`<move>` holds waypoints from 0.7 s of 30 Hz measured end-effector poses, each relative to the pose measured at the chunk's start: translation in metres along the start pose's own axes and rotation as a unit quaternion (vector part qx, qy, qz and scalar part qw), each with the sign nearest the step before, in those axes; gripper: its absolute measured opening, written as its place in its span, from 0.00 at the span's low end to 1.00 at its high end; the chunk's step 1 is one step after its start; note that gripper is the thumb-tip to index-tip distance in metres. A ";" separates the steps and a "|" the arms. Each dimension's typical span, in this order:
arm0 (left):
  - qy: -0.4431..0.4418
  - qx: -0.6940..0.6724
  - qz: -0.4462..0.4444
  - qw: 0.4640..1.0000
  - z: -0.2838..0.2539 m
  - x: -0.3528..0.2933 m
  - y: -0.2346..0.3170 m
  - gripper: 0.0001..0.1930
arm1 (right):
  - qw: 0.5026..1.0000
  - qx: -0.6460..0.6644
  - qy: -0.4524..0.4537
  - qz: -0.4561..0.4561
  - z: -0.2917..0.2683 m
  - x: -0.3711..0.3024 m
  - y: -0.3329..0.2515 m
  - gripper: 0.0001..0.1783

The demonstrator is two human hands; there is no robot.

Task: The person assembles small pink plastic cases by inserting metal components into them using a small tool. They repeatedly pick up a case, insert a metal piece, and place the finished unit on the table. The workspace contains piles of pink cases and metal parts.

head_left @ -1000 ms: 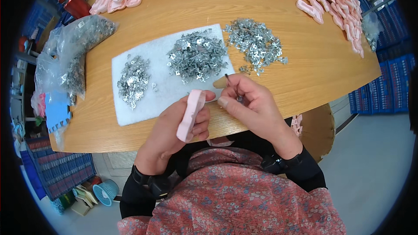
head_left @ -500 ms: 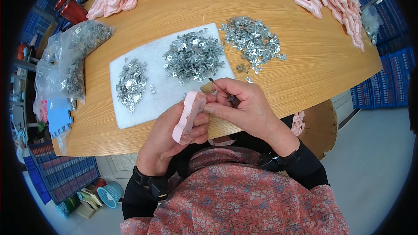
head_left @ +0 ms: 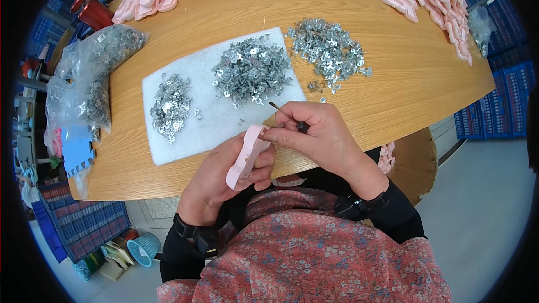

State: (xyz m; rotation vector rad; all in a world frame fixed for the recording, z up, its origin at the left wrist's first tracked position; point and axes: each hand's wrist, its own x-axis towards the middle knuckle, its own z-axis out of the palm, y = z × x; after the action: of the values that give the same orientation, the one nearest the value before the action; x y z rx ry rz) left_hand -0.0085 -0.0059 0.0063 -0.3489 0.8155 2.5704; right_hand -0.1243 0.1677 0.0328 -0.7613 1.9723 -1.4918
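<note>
L hand (head_left: 216, 167) in curled grip, R hand (head_left: 325, 137) pinching v. close by, forearms (head_left: 181, 253) well apart

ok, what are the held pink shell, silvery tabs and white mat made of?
Pink shell: likely moulded plastic, satin; smooth rounded walls.
Silvery tabs: metal, shiny, going by bright glints; alloy unclear.
White mat: matte, perhaps foam or fibre padding, judging by its soft-looking surface.
</note>
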 end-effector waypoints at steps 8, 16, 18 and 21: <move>-0.099 -0.095 -0.004 0.991 -0.008 -0.010 0.011 0.23 | 0.998 0.006 0.055 -0.036 -0.011 0.000 0.001 0.11; 0.109 0.049 0.111 0.987 -0.013 -0.053 0.010 0.26 | 0.985 -0.160 -0.011 -0.058 0.013 0.022 -0.029 0.09; 0.095 0.021 0.134 0.986 -0.018 -0.066 0.009 0.27 | 0.973 -0.205 -0.025 -0.102 0.027 0.034 -0.031 0.09; 0.079 -0.005 0.147 0.986 -0.042 -0.078 0.004 0.26 | 0.957 -0.251 -0.050 -0.135 0.047 0.055 -0.031 0.09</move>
State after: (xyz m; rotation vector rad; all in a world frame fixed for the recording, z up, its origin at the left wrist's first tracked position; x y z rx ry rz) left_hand 0.0629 -0.0588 0.0024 -0.4731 0.9746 2.8484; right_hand -0.1251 0.0902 0.0466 -1.3387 2.2650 -1.0601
